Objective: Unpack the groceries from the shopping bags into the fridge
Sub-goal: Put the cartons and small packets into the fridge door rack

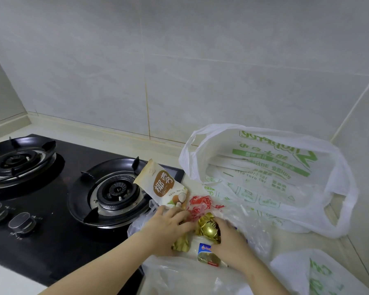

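The left hand [170,222], fingers straight, presses the near clear plastic bag [256,237] open on the bench [107,139], likely so the right hand [228,238], curled round the shiny gold foil pack [209,230], can lift it out.

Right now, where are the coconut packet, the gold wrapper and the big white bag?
coconut packet [164,184]: head view, brown label.
gold wrapper [209,229]: head view, shiny bulge.
big white bag [275,158]: head view, green-printed wall.
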`<state>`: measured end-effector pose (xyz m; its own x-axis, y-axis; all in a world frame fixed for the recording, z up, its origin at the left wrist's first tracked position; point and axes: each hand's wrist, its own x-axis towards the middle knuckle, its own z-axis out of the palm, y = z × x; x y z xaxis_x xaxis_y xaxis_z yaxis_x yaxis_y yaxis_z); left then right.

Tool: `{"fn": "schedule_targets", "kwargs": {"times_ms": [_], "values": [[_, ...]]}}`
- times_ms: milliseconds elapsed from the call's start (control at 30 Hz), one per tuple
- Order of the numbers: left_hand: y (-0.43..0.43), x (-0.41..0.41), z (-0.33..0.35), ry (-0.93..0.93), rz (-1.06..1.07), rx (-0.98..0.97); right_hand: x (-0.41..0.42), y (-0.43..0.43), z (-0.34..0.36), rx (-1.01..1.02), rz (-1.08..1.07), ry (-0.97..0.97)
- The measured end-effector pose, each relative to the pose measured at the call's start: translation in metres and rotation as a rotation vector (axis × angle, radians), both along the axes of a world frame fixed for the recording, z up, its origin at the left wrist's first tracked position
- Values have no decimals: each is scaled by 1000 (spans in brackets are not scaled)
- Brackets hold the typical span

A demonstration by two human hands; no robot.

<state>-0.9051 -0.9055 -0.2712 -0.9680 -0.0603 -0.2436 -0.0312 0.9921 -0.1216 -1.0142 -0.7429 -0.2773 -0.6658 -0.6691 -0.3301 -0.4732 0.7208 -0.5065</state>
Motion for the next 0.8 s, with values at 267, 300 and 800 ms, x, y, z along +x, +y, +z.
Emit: {"fn": "schedule_targets", "kwargs": {"times_ms": [267,300,800], "values": [[4,-7,-2,94,117,97,-1,7,-8,-213,-139,5],[5,-8,-1,127,166,146,-1,8,-7,-260,-168,20],[19,-13,-6,502,627,793,2,-4,26,-598,-238,-17]]}}
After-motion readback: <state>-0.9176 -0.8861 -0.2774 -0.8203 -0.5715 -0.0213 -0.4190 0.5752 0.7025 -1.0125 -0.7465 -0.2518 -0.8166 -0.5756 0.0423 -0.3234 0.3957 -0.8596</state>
